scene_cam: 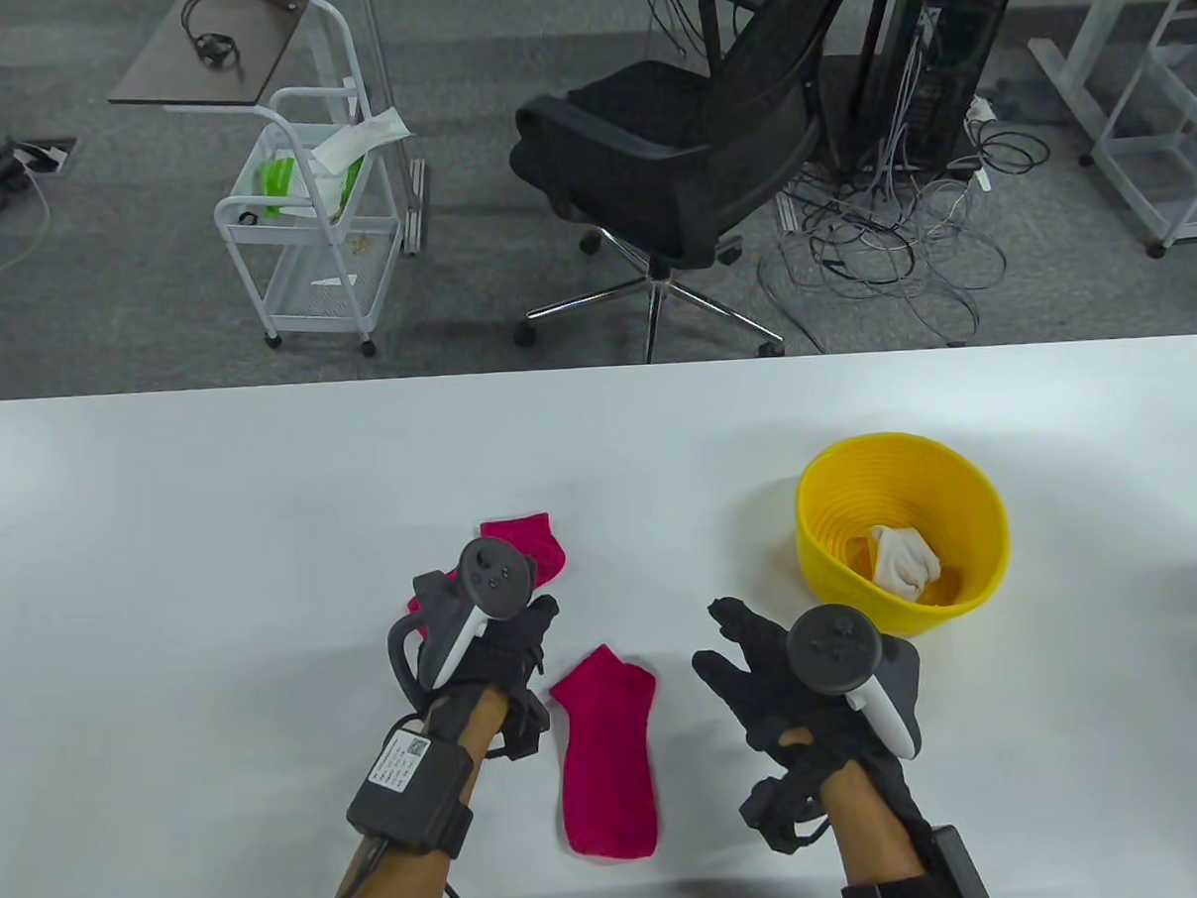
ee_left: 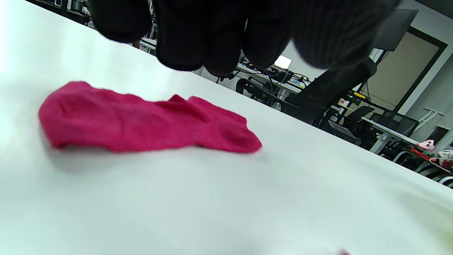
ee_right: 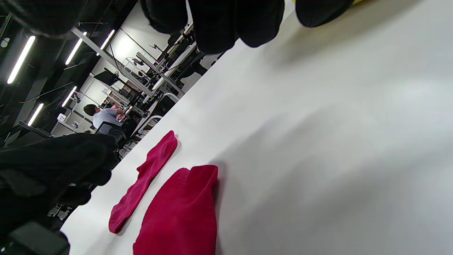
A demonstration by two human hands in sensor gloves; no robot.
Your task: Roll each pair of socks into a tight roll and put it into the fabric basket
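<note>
Beyond your white table (scene_cam: 165,508) stood a black office chair (scene_cam: 684,138), a white cart (scene_cam: 301,234) and tangled cables (scene_cam: 896,228), none of them in your way. You had two pink socks: one (scene_cam: 608,756) flat between your hands, the other (scene_cam: 524,551) partly under your left hand (scene_cam: 497,632), and one white roll (scene_cam: 903,559) sat in the yellow basket (scene_cam: 979,522) just beyond your right hand (scene_cam: 798,698). Both hands hovered palm-down, fingers loose and holding nothing.

Two magenta knit ankle socks lie flat and unrolled on the white tabletop, one (scene_cam: 608,756) nearer, one (scene_cam: 531,549) farther, left of a yellow ribbed basket (scene_cam: 979,522) holding a rolled white sock pair (scene_cam: 904,558).
</note>
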